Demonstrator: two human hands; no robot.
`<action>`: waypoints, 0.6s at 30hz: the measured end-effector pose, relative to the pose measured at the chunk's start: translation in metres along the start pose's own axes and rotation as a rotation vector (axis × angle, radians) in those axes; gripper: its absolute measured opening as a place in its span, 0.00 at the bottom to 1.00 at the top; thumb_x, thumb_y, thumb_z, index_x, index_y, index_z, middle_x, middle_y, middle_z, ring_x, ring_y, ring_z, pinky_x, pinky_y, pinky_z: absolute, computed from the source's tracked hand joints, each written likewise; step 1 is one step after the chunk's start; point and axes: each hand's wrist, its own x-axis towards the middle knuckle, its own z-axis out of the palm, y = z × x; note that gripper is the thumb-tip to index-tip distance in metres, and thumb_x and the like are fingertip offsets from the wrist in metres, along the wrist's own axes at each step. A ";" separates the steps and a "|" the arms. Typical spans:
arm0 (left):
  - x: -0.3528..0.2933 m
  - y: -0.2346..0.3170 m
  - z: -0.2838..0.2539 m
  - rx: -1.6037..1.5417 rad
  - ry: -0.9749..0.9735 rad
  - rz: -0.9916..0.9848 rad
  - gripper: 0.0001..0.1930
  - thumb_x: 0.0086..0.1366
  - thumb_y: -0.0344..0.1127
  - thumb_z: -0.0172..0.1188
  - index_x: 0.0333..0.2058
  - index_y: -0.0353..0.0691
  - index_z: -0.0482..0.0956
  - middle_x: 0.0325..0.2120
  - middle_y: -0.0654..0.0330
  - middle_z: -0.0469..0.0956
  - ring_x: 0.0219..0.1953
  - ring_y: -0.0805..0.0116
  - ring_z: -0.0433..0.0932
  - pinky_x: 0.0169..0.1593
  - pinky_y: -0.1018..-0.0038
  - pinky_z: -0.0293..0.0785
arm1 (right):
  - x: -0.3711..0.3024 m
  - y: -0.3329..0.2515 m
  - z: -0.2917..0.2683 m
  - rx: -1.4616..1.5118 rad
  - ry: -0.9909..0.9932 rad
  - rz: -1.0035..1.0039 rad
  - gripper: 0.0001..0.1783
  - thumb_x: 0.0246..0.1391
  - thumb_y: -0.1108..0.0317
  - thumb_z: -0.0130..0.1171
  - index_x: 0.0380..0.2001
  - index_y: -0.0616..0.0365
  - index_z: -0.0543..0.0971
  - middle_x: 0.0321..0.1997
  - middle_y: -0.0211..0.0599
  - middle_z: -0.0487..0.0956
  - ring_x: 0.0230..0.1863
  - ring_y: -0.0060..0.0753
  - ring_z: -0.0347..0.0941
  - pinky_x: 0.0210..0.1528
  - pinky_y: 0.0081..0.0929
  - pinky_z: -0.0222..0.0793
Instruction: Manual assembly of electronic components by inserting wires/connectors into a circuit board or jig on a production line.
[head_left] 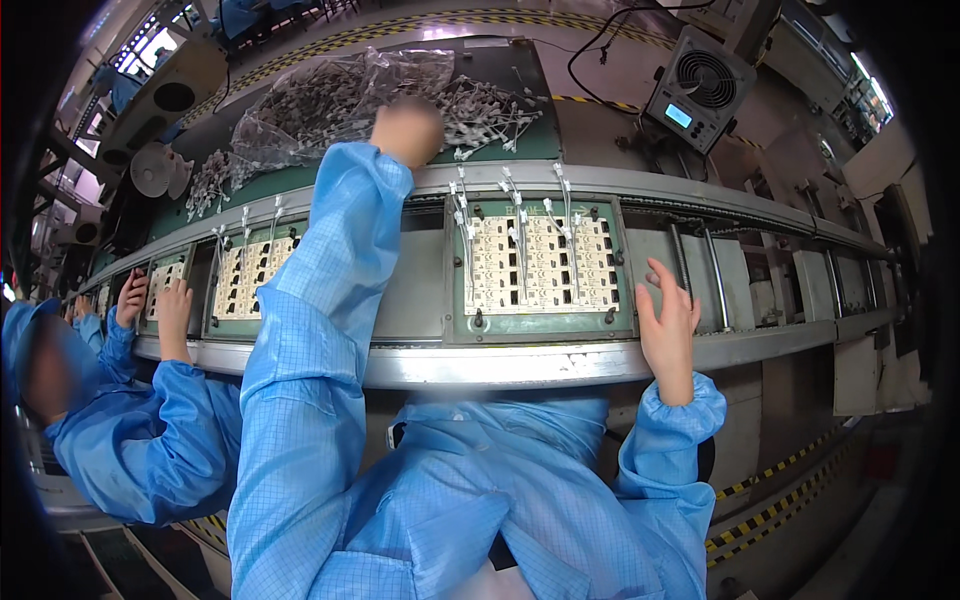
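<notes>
My left hand (408,135) reaches over the far rail, at the near edge of a heap of white-plugged wire leads (330,105) in clear plastic bags. It is blurred, so I cannot see what its fingers do. Before me on the conveyor lies a green fixture tray (545,322), holding a panel of cream circuit boards (545,262). Several white leads (520,225) run across the panel, their ends over the far rail. My right hand (668,325) hovers by the tray's right side, fingers apart and holding nothing.
A second tray with a cream panel (240,285) sits to the left, beyond my left sleeve. At far left a co-worker in blue (150,430) has hands at another panel. Metal rails (480,368) edge the conveyor. A fan unit with a small screen (700,88) stands at back right.
</notes>
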 end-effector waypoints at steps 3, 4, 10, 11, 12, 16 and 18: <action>0.000 -0.013 0.008 0.091 0.058 -0.140 0.08 0.59 0.41 0.63 0.37 0.52 0.82 0.42 0.66 0.79 0.54 0.60 0.74 0.52 0.47 0.65 | 0.001 -0.010 -0.001 0.047 -0.086 0.062 0.26 0.66 0.60 0.49 0.66 0.50 0.64 0.43 0.38 0.80 0.53 0.38 0.74 0.74 0.53 0.36; 0.000 -0.007 0.009 0.122 0.074 -0.162 0.08 0.58 0.40 0.62 0.38 0.52 0.82 0.42 0.66 0.79 0.54 0.59 0.73 0.52 0.47 0.65 | 0.002 -0.012 -0.001 0.060 -0.131 0.096 0.28 0.67 0.59 0.48 0.68 0.51 0.62 0.38 0.38 0.81 0.51 0.39 0.75 0.74 0.56 0.32; -0.021 0.037 -0.016 0.049 0.267 -0.280 0.09 0.56 0.38 0.63 0.38 0.50 0.82 0.40 0.63 0.79 0.50 0.57 0.73 0.48 0.51 0.66 | 0.003 -0.022 -0.005 0.087 -0.099 0.134 0.31 0.70 0.56 0.41 0.72 0.51 0.54 0.22 0.41 0.77 0.48 0.44 0.76 0.75 0.55 0.31; -0.027 0.045 -0.027 0.042 0.265 -0.278 0.09 0.56 0.38 0.63 0.38 0.50 0.82 0.40 0.63 0.79 0.50 0.57 0.73 0.48 0.51 0.66 | 0.003 -0.021 -0.003 0.081 -0.101 0.138 0.31 0.70 0.56 0.41 0.72 0.51 0.54 0.22 0.41 0.77 0.48 0.44 0.76 0.75 0.55 0.31; -0.033 0.053 -0.038 -0.003 0.329 -0.254 0.09 0.57 0.38 0.62 0.37 0.50 0.83 0.40 0.63 0.80 0.48 0.57 0.74 0.48 0.52 0.66 | 0.002 -0.018 0.000 0.068 -0.083 0.099 0.31 0.70 0.56 0.40 0.72 0.51 0.53 0.21 0.41 0.76 0.49 0.46 0.76 0.76 0.54 0.32; -0.058 0.099 -0.065 -0.072 0.283 -0.193 0.12 0.58 0.42 0.61 0.38 0.45 0.84 0.39 0.61 0.80 0.48 0.59 0.73 0.49 0.54 0.65 | 0.005 -0.030 -0.007 0.025 -0.203 0.122 0.31 0.71 0.57 0.38 0.73 0.51 0.51 0.35 0.48 0.81 0.56 0.48 0.74 0.75 0.54 0.33; -0.062 0.126 -0.065 -0.088 0.205 -0.151 0.17 0.60 0.53 0.62 0.37 0.45 0.85 0.37 0.61 0.80 0.47 0.58 0.73 0.49 0.53 0.65 | 0.005 -0.023 -0.005 0.048 -0.168 0.068 0.31 0.72 0.57 0.37 0.73 0.50 0.51 0.47 0.48 0.78 0.60 0.48 0.71 0.75 0.54 0.33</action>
